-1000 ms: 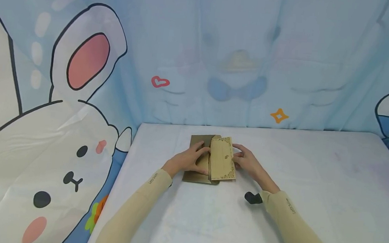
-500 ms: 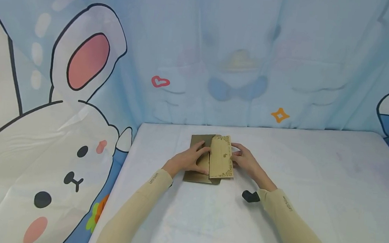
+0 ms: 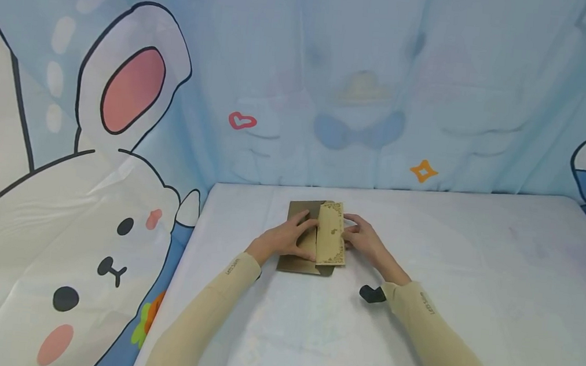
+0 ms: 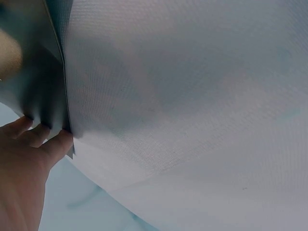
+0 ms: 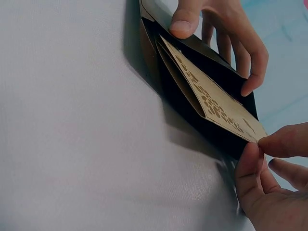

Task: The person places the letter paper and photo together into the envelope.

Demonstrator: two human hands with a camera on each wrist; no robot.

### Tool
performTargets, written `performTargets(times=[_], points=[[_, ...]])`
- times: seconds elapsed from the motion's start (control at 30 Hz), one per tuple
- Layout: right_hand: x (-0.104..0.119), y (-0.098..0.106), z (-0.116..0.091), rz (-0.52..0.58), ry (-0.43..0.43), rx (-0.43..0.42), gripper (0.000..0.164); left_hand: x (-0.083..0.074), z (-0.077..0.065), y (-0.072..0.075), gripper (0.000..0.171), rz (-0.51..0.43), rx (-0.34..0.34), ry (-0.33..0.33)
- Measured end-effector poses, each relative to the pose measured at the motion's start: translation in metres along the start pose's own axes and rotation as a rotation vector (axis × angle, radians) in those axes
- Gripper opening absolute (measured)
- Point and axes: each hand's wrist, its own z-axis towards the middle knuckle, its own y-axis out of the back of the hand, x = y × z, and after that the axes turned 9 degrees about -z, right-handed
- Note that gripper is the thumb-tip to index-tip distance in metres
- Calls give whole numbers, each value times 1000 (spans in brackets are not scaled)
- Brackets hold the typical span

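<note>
A dark bronze envelope [image 3: 300, 265] lies on the table, its mouth facing right. My left hand [image 3: 284, 238] holds it, with thumb and index finger at the mouth's edge in the head view. A folded tan card [image 3: 328, 241] with brown corner ornaments sits partly inside the envelope. Its patterned edge and layers show in the right wrist view, between the envelope's dark walls. My right hand [image 3: 368, 243] pinches the card's outer right edge between thumb and index finger. The left wrist view shows fingertips [image 4: 57, 142] against the envelope's dark side.
A white cloth covers the table [image 3: 451, 290]. Behind it hangs a light blue curtain [image 3: 262, 58], and a cartoon rabbit print [image 3: 111, 225] fills the left side. A black strap piece [image 3: 372, 294] shows at the right cuff.
My right hand has moved left, sliding the card deeper into the envelope and straightening its slight tilt. My left hand stays in place on the envelope.
</note>
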Motion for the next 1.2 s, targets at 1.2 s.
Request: performTargets(times=[1.2], points=[[24, -32, 4, -364, 107, -37, 57, 3, 0, -2, 91, 24, -15, -31]])
